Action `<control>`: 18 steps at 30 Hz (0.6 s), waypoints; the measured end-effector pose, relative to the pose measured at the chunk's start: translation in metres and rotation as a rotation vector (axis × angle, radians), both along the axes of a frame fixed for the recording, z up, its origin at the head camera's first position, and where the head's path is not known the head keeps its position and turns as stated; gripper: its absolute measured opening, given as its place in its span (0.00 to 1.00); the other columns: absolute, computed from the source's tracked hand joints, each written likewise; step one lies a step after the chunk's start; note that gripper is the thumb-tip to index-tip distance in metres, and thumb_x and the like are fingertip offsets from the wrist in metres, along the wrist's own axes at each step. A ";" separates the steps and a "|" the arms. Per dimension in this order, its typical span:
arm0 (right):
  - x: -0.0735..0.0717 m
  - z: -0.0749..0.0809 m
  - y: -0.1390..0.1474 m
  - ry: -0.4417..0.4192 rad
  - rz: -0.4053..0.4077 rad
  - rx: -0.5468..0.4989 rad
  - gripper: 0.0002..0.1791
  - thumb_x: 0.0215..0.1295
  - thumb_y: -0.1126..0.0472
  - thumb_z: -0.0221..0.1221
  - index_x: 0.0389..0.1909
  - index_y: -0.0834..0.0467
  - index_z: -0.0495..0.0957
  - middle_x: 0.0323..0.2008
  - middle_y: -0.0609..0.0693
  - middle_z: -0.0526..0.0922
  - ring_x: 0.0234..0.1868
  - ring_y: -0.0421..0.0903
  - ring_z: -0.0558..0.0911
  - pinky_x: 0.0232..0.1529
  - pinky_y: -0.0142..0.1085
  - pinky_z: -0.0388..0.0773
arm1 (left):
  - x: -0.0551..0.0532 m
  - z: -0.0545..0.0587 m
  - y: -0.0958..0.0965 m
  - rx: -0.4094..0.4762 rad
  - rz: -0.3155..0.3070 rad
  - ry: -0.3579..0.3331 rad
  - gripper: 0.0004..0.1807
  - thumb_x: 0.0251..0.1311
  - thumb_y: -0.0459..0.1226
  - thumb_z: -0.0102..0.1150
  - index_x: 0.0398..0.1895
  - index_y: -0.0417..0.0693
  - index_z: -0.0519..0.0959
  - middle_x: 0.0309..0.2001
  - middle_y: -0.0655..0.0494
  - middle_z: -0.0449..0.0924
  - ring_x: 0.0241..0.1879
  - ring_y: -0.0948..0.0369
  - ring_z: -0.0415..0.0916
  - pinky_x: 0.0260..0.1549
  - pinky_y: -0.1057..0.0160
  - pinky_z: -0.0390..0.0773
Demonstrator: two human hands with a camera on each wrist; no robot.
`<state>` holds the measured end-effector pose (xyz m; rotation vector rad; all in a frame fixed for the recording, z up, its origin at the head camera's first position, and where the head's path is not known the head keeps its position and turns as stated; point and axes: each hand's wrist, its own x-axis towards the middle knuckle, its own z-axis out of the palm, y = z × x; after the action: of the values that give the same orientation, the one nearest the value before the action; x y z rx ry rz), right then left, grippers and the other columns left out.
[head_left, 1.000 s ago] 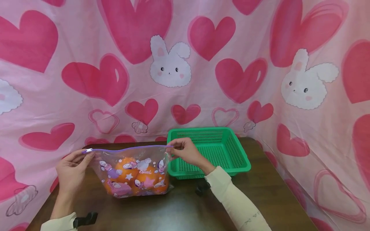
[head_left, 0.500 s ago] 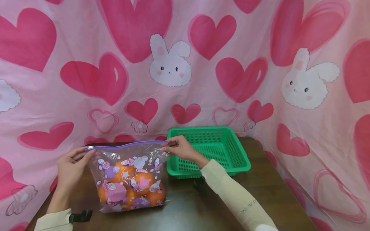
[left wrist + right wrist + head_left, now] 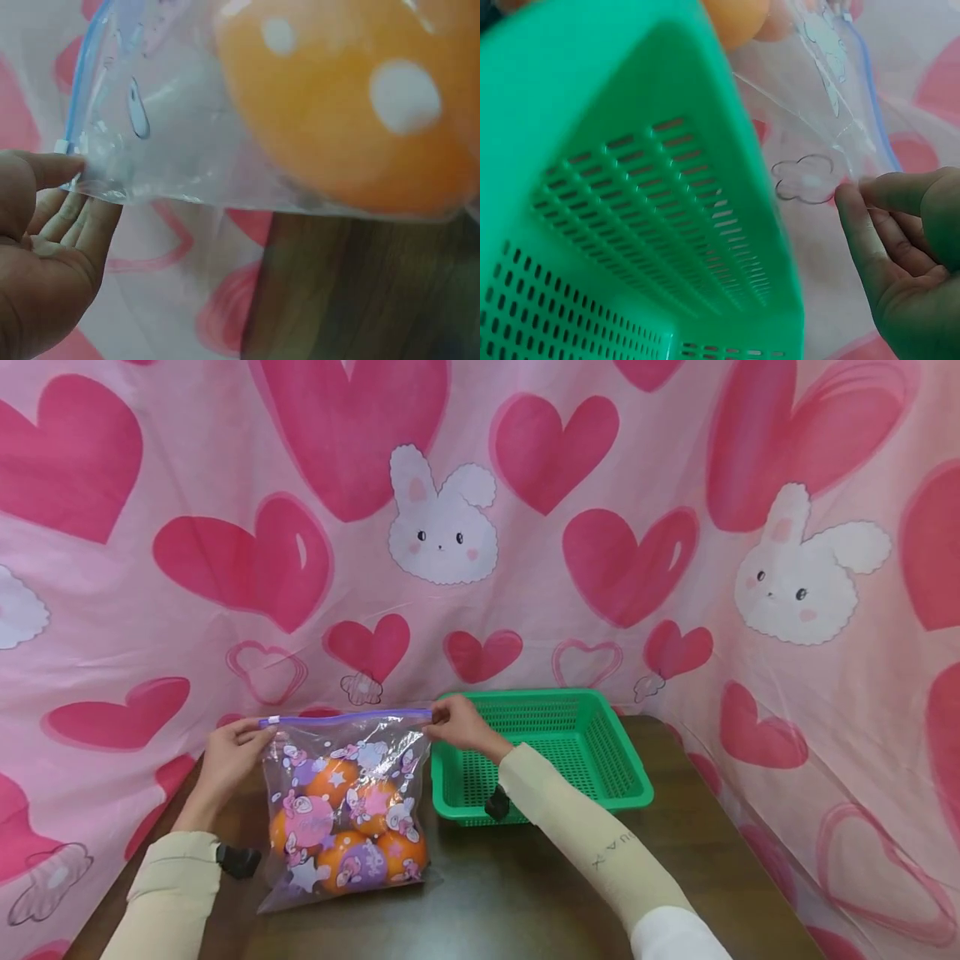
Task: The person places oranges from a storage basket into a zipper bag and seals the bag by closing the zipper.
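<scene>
A clear zip bag point(image 3: 300, 860) with printed cartoon figures and stars stands upright between my hands, several oranges point(image 3: 330, 781) inside it. Its purple zip strip point(image 3: 345, 719) runs straight across the top, with a white slider point(image 3: 273, 721) at the left end. My left hand point(image 3: 231, 760) pinches the top left corner beside the slider. The top right corner is pinched between thumb and finger of my right hand point(image 3: 463, 725). In the left wrist view an orange point(image 3: 330, 112) shows large through the plastic; in the right wrist view the right hand point(image 3: 907, 240) grips the bag's edge.
A green plastic basket point(image 3: 637, 797) with slotted walls stands at the back right of the dark wooden table point(image 3: 495, 893), just right of the bag and below my right forearm. A pink curtain point(image 3: 525, 585) with hearts and rabbits hangs behind and at the sides.
Both hands have risen, lifting the bag's top. The left hand has moved right, and the bag, earlier leaning and lower, now hangs taller and more upright with the oranges settled at its bottom.
</scene>
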<state>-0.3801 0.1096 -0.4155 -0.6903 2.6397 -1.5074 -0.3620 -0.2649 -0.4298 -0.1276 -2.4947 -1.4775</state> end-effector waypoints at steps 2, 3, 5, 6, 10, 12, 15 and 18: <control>-0.005 -0.002 -0.001 0.002 -0.009 0.017 0.06 0.65 0.70 0.65 0.28 0.67 0.82 0.31 0.57 0.86 0.29 0.42 0.84 0.38 0.41 0.88 | -0.007 -0.003 0.001 -0.021 -0.030 -0.013 0.27 0.75 0.40 0.54 0.61 0.20 0.71 0.50 0.24 0.80 0.29 0.81 0.77 0.29 0.76 0.81; -0.007 -0.003 -0.002 0.006 -0.016 0.027 0.07 0.65 0.70 0.65 0.27 0.67 0.81 0.30 0.57 0.86 0.29 0.41 0.84 0.36 0.39 0.87 | -0.011 -0.005 0.002 -0.025 -0.041 -0.020 0.27 0.75 0.39 0.54 0.62 0.20 0.70 0.52 0.21 0.78 0.29 0.81 0.77 0.30 0.76 0.81; -0.011 -0.005 -0.003 0.026 -0.028 0.048 0.08 0.64 0.71 0.65 0.25 0.67 0.80 0.29 0.57 0.86 0.27 0.40 0.82 0.33 0.35 0.86 | -0.016 -0.008 0.004 -0.019 -0.056 -0.033 0.26 0.75 0.37 0.53 0.62 0.19 0.69 0.53 0.20 0.76 0.30 0.80 0.77 0.30 0.77 0.81; -0.013 -0.005 -0.003 0.035 -0.038 0.059 0.09 0.63 0.71 0.66 0.23 0.66 0.79 0.28 0.57 0.86 0.27 0.40 0.81 0.31 0.32 0.84 | -0.019 -0.010 0.006 -0.016 -0.057 -0.033 0.25 0.75 0.36 0.52 0.62 0.19 0.69 0.54 0.20 0.76 0.30 0.80 0.77 0.30 0.76 0.80; -0.018 -0.006 -0.006 0.074 -0.074 0.102 0.15 0.61 0.73 0.67 0.18 0.62 0.74 0.26 0.56 0.85 0.26 0.38 0.78 0.27 0.28 0.77 | -0.025 -0.015 0.011 -0.010 -0.059 -0.041 0.24 0.73 0.33 0.52 0.64 0.20 0.68 0.53 0.20 0.77 0.31 0.80 0.76 0.30 0.77 0.79; -0.020 -0.007 -0.007 0.088 -0.094 0.120 0.18 0.60 0.73 0.67 0.16 0.61 0.71 0.24 0.56 0.84 0.25 0.38 0.77 0.26 0.27 0.74 | -0.027 -0.015 0.013 -0.021 -0.068 -0.047 0.25 0.72 0.32 0.52 0.65 0.20 0.67 0.53 0.21 0.77 0.31 0.79 0.75 0.30 0.77 0.78; -0.023 -0.008 -0.008 0.111 -0.122 0.151 0.16 0.59 0.73 0.67 0.17 0.64 0.73 0.25 0.57 0.84 0.27 0.41 0.78 0.27 0.27 0.73 | -0.029 -0.015 0.018 -0.054 -0.100 -0.087 0.28 0.73 0.31 0.51 0.68 0.19 0.61 0.55 0.20 0.76 0.35 0.71 0.79 0.33 0.74 0.80; -0.026 -0.009 -0.008 0.134 -0.135 0.178 0.05 0.60 0.73 0.67 0.28 0.70 0.82 0.31 0.60 0.87 0.33 0.46 0.84 0.31 0.27 0.77 | -0.031 -0.015 0.022 -0.125 -0.167 -0.126 0.33 0.73 0.34 0.53 0.71 0.20 0.55 0.57 0.19 0.74 0.44 0.51 0.84 0.45 0.59 0.86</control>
<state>-0.4063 0.1020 -0.4245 -0.6322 2.9297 -1.2729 -0.3931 -0.2425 -0.4451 -0.2799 -2.7376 -1.4312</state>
